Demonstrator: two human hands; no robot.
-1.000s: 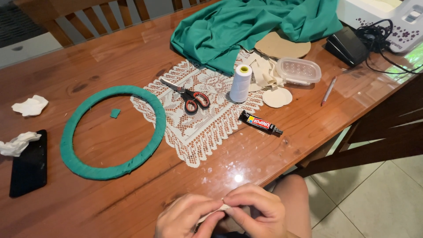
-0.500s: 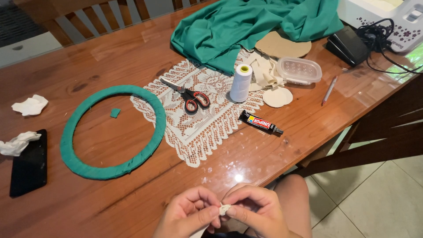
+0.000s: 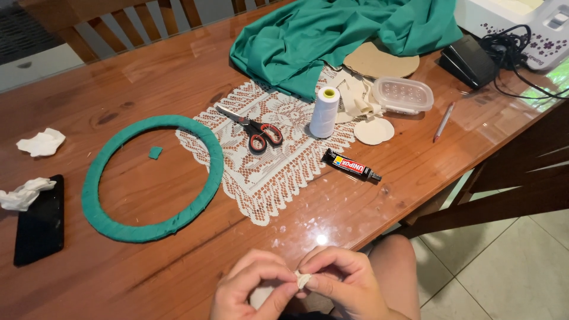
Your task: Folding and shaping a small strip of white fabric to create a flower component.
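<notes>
At the bottom edge, just off the table's near side, my left hand and my right hand pinch a small cream scrap of fabric between their fingertips. A ring wrapped in green cloth lies flat on the wooden table, with a tiny green snippet inside it. Beside the ring, a white lace doily carries red-handled scissors and a spool of white thread. A black glue tube rests near the doily's right corner.
Green fabric is heaped at the back over cardboard discs. Also there: cream cut-outs, a clear plastic box, a pencil, a black foot pedal, a white sewing machine, crumpled tissues, a dark phone.
My fingers have shifted slightly on the cream scrap, working it between the fingertips. Nothing on the table has moved.
</notes>
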